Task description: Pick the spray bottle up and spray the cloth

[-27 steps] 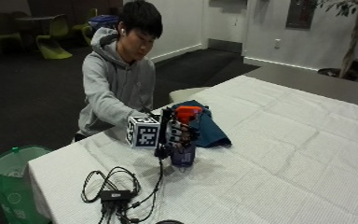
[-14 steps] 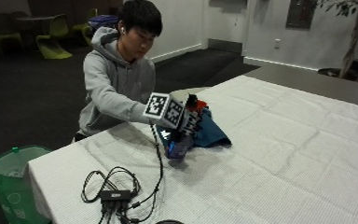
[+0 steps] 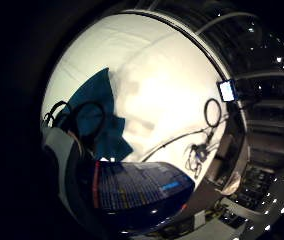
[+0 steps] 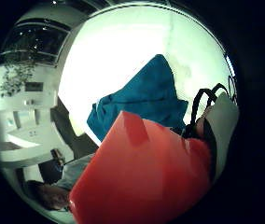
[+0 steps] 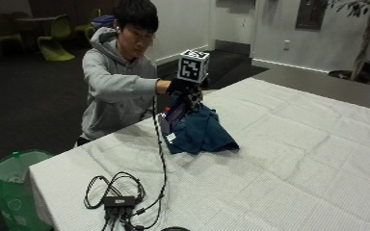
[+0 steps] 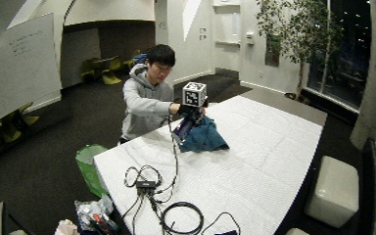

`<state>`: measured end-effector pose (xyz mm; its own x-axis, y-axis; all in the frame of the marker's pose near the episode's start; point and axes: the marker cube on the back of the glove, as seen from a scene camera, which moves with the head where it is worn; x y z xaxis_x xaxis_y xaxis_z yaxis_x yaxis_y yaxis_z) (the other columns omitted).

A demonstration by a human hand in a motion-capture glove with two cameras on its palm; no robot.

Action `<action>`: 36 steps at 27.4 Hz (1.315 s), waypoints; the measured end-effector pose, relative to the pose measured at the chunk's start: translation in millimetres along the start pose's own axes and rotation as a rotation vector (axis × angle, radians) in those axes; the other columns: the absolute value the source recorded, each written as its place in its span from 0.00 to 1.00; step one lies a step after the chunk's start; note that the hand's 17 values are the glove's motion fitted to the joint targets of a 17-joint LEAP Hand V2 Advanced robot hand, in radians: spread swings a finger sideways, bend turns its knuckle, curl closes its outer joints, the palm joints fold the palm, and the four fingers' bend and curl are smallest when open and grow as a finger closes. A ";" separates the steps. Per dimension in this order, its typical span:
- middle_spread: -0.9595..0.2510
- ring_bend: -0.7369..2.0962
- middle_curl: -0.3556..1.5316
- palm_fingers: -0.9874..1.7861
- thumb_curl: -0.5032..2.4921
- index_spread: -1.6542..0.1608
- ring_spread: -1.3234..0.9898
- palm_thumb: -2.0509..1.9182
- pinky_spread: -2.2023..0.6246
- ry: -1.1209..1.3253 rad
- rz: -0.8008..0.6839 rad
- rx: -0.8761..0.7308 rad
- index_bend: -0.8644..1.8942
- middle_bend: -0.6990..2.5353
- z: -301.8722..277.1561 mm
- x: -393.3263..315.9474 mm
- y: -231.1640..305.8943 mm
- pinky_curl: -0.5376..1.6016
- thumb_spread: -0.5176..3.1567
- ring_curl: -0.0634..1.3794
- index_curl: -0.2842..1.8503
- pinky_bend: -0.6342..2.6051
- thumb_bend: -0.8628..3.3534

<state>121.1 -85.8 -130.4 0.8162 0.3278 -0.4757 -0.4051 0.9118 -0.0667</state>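
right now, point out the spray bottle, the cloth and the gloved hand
spray bottle (image 5: 174, 114), outside view, dark body below the hand
cloth (image 5: 204, 134), outside view, middle of the blue heap
gloved right hand (image 5: 184, 88), outside view, back of the glove

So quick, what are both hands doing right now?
Right hand: gripping the spray bottle, lifted and tilted over the blue cloth.
Other hand: cannot be told; it is out of sight.

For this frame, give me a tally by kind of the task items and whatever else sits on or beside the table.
Spray bottle, held in the gloved right hand above the table: 1
Blue cloth on the white tablecloth: 1
Black cable hub with its cords on the table: 1
Green bin beside the table: 1
Total: 4
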 end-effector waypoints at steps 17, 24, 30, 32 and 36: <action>0.71 0.46 0.45 0.86 0.40 0.82 0.49 0.75 0.68 0.221 -0.093 -0.147 0.50 0.41 48.3 -34.2 7.3 0.43 0.19 0.34 0.37 0.31 0.20; 0.71 0.46 0.45 0.86 0.40 0.82 0.49 0.75 0.68 0.204 0.023 -0.101 0.50 0.41 9.8 -43.9 15.2 0.43 0.19 0.34 0.37 0.31 0.20; 0.71 0.46 0.45 0.86 0.40 0.82 0.49 0.75 0.68 0.232 0.060 -0.103 0.50 0.41 3.3 -40.4 16.4 0.43 0.18 0.34 0.38 0.31 0.20; 0.71 0.46 0.45 0.86 0.41 0.82 0.49 0.75 0.68 0.233 0.047 -0.114 0.50 0.41 9.8 -41.5 15.9 0.43 0.18 0.34 0.38 0.31 0.20; 0.71 0.46 0.45 0.86 0.41 0.82 0.49 0.75 0.68 0.254 -0.028 -0.142 0.50 0.41 27.7 -42.8 13.9 0.43 0.18 0.34 0.38 0.31 0.20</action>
<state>91.9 -80.3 -86.6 0.7059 0.2147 -0.6750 -0.4523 0.8701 -0.1961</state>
